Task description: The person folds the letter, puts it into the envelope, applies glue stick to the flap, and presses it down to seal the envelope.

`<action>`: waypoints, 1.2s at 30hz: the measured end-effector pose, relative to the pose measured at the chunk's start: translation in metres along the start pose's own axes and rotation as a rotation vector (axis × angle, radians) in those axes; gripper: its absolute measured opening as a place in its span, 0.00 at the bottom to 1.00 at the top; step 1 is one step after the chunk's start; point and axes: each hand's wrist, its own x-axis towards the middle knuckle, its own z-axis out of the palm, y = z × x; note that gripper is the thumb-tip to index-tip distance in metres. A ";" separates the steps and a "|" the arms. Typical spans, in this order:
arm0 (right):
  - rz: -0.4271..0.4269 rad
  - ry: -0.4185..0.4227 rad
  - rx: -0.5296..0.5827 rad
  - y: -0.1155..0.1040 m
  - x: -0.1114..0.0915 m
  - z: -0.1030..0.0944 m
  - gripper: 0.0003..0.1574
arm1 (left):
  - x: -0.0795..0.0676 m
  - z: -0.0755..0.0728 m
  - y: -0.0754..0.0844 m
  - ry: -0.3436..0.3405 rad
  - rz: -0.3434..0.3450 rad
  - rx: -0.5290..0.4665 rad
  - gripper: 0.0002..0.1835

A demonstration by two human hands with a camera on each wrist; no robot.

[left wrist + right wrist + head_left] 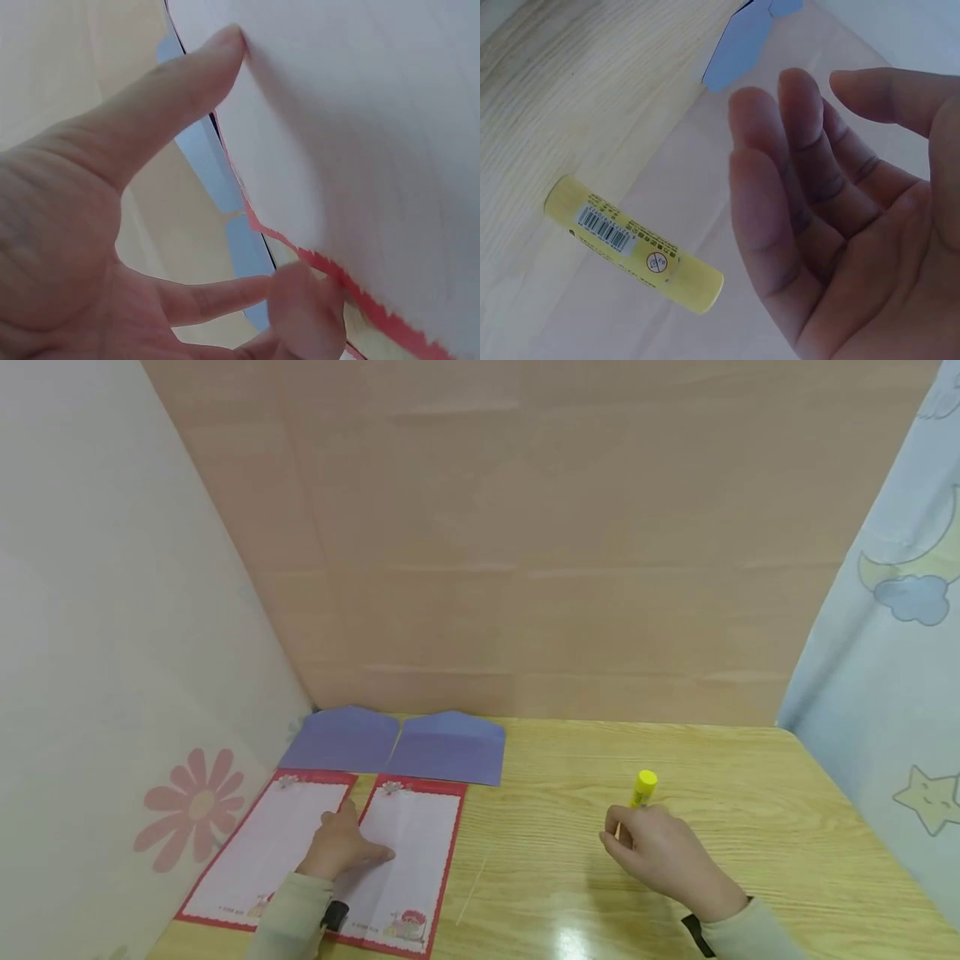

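yellow tube [634, 244] near right fingers [761, 217]

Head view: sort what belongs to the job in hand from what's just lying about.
Likely in the job:
right red-bordered sheet, touched by the left hand
left red-bordered sheet, beside that one
yellow glue stick, near the right hand

Apparently lying about:
two purple envelopes, untouched, possibly for later
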 end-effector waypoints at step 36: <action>-0.008 -0.075 0.041 0.002 0.001 0.013 0.09 | -0.002 0.011 -0.001 -0.037 0.074 -0.047 0.48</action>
